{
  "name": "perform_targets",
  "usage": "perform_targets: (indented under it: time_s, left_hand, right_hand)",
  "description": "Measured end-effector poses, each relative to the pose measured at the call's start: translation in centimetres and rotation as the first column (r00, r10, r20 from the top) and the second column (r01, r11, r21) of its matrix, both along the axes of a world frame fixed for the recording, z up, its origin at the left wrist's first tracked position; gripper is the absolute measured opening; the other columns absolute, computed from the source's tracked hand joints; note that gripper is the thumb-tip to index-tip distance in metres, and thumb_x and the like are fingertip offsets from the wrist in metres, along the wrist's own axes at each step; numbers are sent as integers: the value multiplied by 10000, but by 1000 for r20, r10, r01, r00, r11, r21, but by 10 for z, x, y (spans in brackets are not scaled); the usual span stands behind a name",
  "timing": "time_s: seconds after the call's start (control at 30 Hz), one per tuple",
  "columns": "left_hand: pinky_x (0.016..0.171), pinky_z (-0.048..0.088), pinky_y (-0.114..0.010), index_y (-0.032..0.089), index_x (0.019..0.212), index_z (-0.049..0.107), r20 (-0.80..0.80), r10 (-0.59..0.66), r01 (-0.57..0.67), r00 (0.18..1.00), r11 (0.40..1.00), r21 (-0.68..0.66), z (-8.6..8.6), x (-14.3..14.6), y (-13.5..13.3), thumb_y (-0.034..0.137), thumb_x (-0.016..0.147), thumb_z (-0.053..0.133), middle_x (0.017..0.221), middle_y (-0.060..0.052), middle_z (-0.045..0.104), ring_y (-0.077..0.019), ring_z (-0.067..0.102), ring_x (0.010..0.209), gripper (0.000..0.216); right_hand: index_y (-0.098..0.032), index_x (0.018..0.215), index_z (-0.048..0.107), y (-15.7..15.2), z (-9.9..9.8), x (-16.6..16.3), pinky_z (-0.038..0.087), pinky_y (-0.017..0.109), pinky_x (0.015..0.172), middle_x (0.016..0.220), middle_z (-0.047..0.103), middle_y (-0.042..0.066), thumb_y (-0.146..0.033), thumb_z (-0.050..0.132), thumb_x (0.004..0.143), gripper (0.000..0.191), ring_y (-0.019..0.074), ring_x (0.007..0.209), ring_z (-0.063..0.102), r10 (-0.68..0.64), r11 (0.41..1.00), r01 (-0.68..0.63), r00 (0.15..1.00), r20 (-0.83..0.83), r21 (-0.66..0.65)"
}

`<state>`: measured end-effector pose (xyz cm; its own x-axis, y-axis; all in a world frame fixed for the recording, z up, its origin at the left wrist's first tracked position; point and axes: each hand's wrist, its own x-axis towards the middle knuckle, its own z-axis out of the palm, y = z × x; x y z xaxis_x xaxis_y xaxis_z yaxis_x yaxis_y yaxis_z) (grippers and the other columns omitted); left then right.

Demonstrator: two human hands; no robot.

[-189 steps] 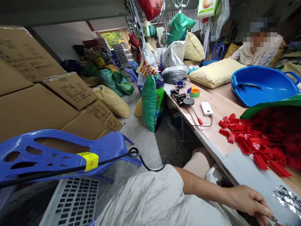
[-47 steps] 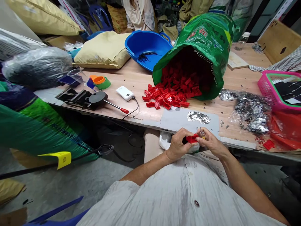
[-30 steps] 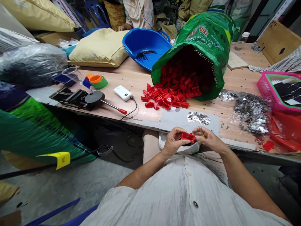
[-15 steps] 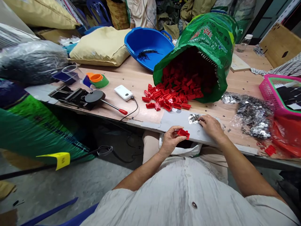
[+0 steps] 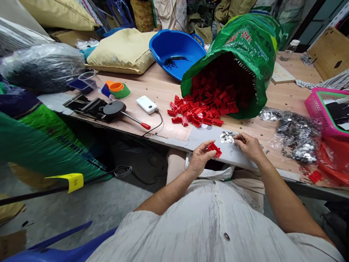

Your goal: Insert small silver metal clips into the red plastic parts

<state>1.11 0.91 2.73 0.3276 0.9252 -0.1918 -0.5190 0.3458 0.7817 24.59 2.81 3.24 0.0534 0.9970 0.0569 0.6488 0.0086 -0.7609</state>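
Observation:
My left hand (image 5: 201, 158) grips a red plastic part (image 5: 215, 149) between thumb and fingers, its hollow side facing up, just over the table's front edge. To its right, the fingertips of my right hand (image 5: 248, 145) are pinched together beside a small pile of shiny metal pieces (image 5: 227, 137). Whatever is in that pinch is too small to name. The pile lies on a grey board (image 5: 200, 135) at the table edge. Behind it, many similar red parts (image 5: 203, 111) spill from the mouth of a green woven sack (image 5: 265, 72) lying on its side.
Left on the table are a black lever tool (image 5: 114, 107) with a red-tipped handle and a white power bank (image 5: 147, 104) with a cable. A blue basin (image 5: 178, 49) stands behind. On the right are a plastic bag of metal pieces (image 5: 297, 136) and a pink basket (image 5: 317, 109).
My right hand has drawn slightly back from the metal pile, fingers still pinched. The red part in my left hand has turned so its hollow side shows. The whole view has shifted slightly.

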Motion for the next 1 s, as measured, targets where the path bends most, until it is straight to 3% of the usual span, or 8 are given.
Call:
perform_targets:
  time_s: [0.2,0.33,0.53,0.83,1.0]
  left_hand:
    - [786,502,-268,226,1175,677,58,-13,14,998,1000,-13,6,4,-2,262,695,825,917,-8,665,-115,622,819,504]
    - [769,482,-250,227,1172,685,65,-26,26,998,1000,3,8,6,-4,273,691,828,910,-1,657,-99,596,794,503]
    - [755,467,-256,221,1178,681,59,-50,49,997,998,25,11,6,-4,281,703,818,921,-11,674,-109,600,786,499]
    - [870,463,-280,219,1202,679,-42,-81,86,996,988,129,0,6,-4,298,735,798,993,-33,705,-146,621,903,488]
    - [871,487,-290,210,1197,674,-49,-87,92,995,988,127,-2,5,-3,302,739,796,999,-46,709,-156,638,921,483]
  right_hand:
    - [-217,893,662,-33,25,-33,476,286,693,851,691,24,-381,632,874,168,166,754,623,194,980,-182,961,-195,76]
    - [-220,886,654,-42,33,-47,476,294,685,843,673,30,-337,608,911,129,167,751,610,269,953,-243,954,-134,184]
    - [-241,907,674,-42,30,-48,502,321,748,878,676,39,-249,575,932,103,180,826,626,401,863,-377,916,-1,336]
    - [-257,964,676,-46,32,-44,502,336,738,903,674,49,-349,561,932,151,188,813,610,442,885,-431,897,-24,174]
    - [-239,1075,624,-50,25,-40,456,282,620,858,627,21,-417,632,881,263,147,675,536,278,959,-268,951,-136,89]
